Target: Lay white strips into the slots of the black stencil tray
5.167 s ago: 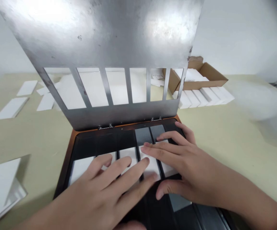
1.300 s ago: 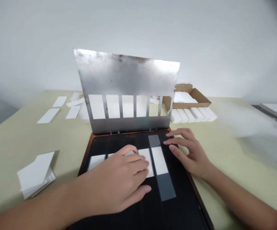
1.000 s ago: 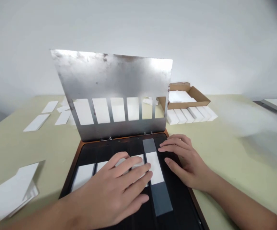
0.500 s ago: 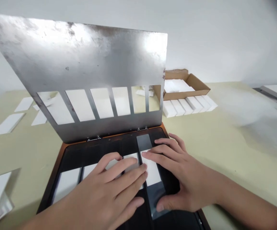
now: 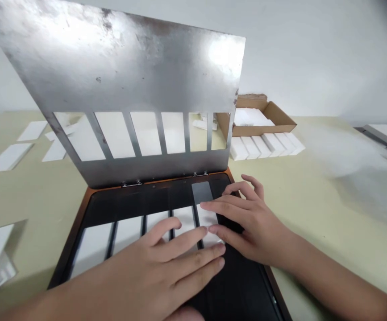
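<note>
My open left hand (image 5: 160, 267) and right hand (image 5: 253, 227) lie flat, gripping nothing, on white strips (image 5: 184, 219) in a black tray (image 5: 236, 285) (light, stiff-looking; best taken by the long edges) below a hinged steel plate (image 5: 122, 71).

White rectangular strips (image 5: 184, 218), side by side, in black tray (image 5: 153, 196)

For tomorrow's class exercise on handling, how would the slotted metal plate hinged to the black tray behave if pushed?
The plate will probably swing, not lift, since hinges tie its lower edge to the black tray. It looks stiff, standing unbowed despite its slots. As sheet metal, it is probably heavy for its thinness.
</note>
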The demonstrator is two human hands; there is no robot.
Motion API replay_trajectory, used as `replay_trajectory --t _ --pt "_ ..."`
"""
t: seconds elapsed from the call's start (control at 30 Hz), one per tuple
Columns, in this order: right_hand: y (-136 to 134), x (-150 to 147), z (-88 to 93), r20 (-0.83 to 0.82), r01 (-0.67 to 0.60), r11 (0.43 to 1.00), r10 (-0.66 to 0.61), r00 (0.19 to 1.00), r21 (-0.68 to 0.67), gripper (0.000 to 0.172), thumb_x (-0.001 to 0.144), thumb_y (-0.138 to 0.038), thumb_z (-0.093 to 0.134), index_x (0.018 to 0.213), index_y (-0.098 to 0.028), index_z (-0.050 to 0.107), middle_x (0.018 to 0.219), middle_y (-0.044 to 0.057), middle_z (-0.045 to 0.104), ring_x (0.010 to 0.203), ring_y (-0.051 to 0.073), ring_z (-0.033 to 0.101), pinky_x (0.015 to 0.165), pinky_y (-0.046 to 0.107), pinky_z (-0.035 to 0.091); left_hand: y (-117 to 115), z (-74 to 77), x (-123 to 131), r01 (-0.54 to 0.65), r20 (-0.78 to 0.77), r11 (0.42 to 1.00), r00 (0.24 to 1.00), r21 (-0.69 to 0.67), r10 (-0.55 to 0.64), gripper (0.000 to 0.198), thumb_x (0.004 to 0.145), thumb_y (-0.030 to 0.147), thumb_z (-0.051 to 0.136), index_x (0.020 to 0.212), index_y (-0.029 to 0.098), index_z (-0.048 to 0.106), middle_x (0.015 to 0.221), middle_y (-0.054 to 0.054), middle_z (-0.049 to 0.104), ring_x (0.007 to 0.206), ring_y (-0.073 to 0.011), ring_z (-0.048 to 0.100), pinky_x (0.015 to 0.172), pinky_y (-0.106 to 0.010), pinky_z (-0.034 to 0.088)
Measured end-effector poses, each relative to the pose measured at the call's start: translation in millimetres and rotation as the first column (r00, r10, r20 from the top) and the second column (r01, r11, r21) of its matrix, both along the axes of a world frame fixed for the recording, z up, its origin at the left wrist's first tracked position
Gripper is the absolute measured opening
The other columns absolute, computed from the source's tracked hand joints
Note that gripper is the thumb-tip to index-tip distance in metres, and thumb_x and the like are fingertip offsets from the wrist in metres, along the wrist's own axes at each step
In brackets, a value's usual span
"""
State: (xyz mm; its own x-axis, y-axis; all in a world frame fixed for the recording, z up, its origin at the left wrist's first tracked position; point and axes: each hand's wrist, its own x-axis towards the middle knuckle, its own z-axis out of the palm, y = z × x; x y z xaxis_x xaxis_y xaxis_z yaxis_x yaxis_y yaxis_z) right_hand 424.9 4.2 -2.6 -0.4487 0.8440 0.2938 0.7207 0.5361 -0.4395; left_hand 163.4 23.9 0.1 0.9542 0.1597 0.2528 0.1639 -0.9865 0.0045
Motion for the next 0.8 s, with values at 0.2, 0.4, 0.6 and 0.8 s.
replay_trajectory --t 0.2,0.4,0.6,0.8 --pt "-2.0 7.7 4.9 0.036 -0.046 0.998 0.048 0.998 -0.041 0.037 0.108 -0.038 0.054 0.143 -0.030 0.059 0.115 0.000 0.074 0.118 0.023 0.051 0.121 0.053 0.011 -2.7 -3.1 -0.5 -0.112 0.056 0.993 0.992 -0.025 0.113 0.051 0.106 0.058 0.051 0.147 0.029 0.059 0.155 0.006 0.056 0.137 -0.0239 0.051 0.115 -0.042 0.025" --pt "-0.4 13.0 2.1 0.058 -0.086 0.995 0.089 0.994 -0.046 0.058 0.098 -0.054 0.066 0.149 -0.030 0.054 0.114 0.002 0.072 0.119 0.025 0.050 0.121 0.054 0.012 0.4 1.8 -1.3 -0.109 0.065 0.994 0.992 -0.025 0.111 0.049 0.106 0.050 0.053 0.150 0.027 0.057 0.146 0.003 0.064 0.132 -0.0262 0.055 0.110 -0.041 0.027" --pt "0.5 14.2 1.2 0.052 -0.090 0.994 0.093 0.994 -0.066 0.055 0.100 -0.051 0.065 0.149 -0.032 0.053 0.119 0.002 0.072 0.119 0.025 0.051 0.122 0.053 0.011 1.6 2.7 -1.6 -0.158 0.023 0.987 0.987 -0.016 0.159 0.049 0.106 0.049 0.052 0.151 0.030 0.056 0.153 -0.001 0.059 0.125 -0.0287 0.056 0.105 -0.044 0.027" --pt "0.0 14.6 3.9 0.059 -0.095 0.993 0.099 0.993 -0.063 0.049 0.103 -0.047 0.062 0.148 -0.029 0.054 0.119 0.002 0.073 0.119 0.024 0.051 0.121 0.052 0.012 -1.4 -2.3 -2.0 -0.207 0.053 0.978 0.976 -0.036 0.209 0.049 0.105 0.047 0.052 0.150 0.029 0.056 0.130 -0.006 0.069 0.112 -0.0300 0.056 0.097 -0.047 0.029"
